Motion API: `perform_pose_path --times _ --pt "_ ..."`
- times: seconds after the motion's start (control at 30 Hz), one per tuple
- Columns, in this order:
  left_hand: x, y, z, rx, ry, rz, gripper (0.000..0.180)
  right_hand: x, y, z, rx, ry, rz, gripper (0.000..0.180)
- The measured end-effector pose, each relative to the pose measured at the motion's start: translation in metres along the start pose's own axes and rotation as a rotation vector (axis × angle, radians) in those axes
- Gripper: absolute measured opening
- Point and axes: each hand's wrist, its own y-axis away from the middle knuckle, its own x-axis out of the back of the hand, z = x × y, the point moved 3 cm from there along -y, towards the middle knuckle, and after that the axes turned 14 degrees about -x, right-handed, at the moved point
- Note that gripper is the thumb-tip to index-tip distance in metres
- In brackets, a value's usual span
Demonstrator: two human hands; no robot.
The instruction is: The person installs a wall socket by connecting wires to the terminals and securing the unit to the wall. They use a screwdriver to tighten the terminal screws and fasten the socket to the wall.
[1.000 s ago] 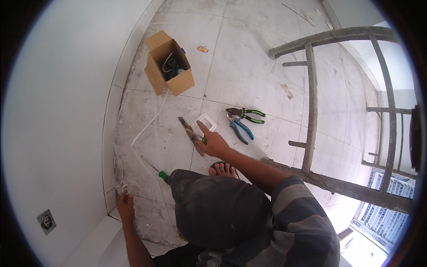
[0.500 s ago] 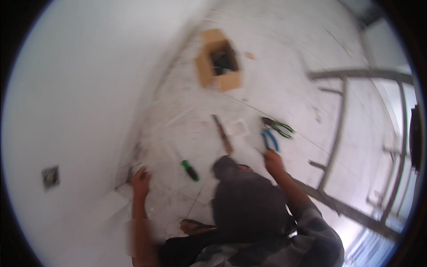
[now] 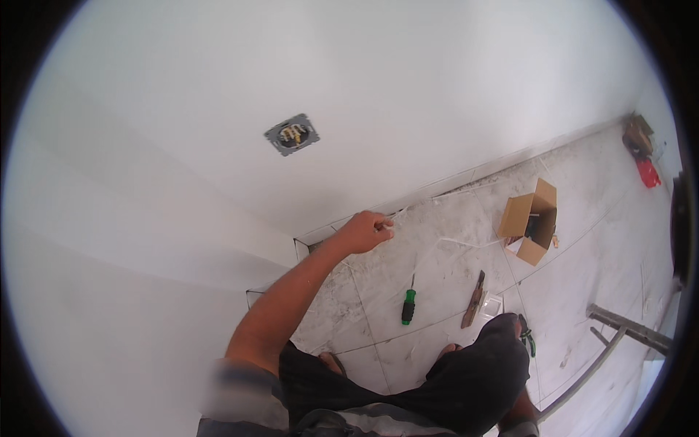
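My left hand (image 3: 368, 231) is over the floor beside the baseboard, its fingers curled together. A thin pale bit shows at the fingertips, too small to name. On the floor nearby lies a screwdriver (image 3: 409, 306) with a green and black handle. Right of it are a brown-handled tool with a dark blade (image 3: 473, 299) and a small white square frame (image 3: 492, 305). My right forearm (image 3: 520, 409) reaches up behind my right knee, which hides most of my right hand. Green-handled pliers (image 3: 529, 341) show partly beside that knee.
A grey socket mount (image 3: 300, 146) with bare metal contacts sits in the white wall (image 3: 408, 95). An open cardboard box (image 3: 515, 215) with dark items stands on the dusty tiles. A metal frame (image 3: 582, 375) lies at the right. A red item (image 3: 647, 173) is in the far corner.
My view has swung left toward the wall, so the floor things now appear further right. My left hand remains close to the baseboard; my right hand has gone mostly behind the knee.
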Motion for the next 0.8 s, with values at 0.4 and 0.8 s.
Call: perform_pose_path --times 0.4,0.8 --pt "0.088 0.024 0.123 -0.132 1.038 0.277 0.028 0.075 0.072 -0.452 1.188 -0.49 -0.078 0.01" --pt "0.147 0.05 0.064 -0.224 1.238 0.675 0.014 -0.017 0.106 -0.527 1.046 -0.897 -0.121 0.016"
